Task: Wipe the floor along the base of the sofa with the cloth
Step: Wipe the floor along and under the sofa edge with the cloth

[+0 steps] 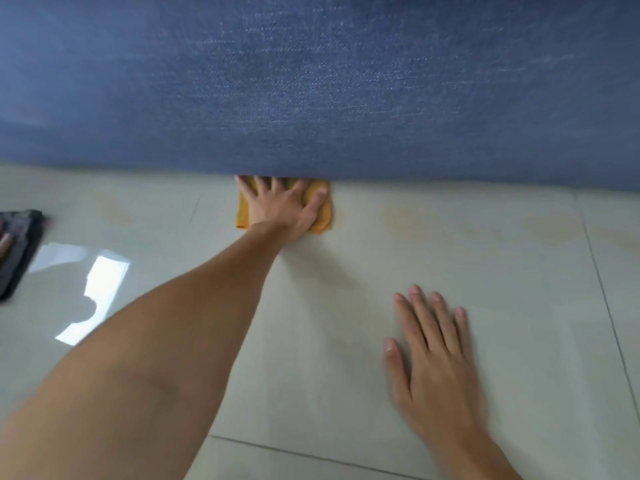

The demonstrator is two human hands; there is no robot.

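Observation:
A blue fabric sofa [318,84] fills the upper part of the view, its base meeting the pale tiled floor [450,258]. An orange cloth [323,216] lies flat on the floor right against the sofa's base. My left hand [282,206] presses down on the cloth with fingers spread, fingertips reaching the sofa's lower edge. Most of the cloth is hidden under that hand. My right hand [433,351] rests palm down on the bare tile, nearer to me and to the right, holding nothing.
A dark folded object [19,247] lies on the floor at the far left edge. Faint yellowish stains [485,223] mark the tiles along the sofa base to the right. Glossy tile reflects window light at the left.

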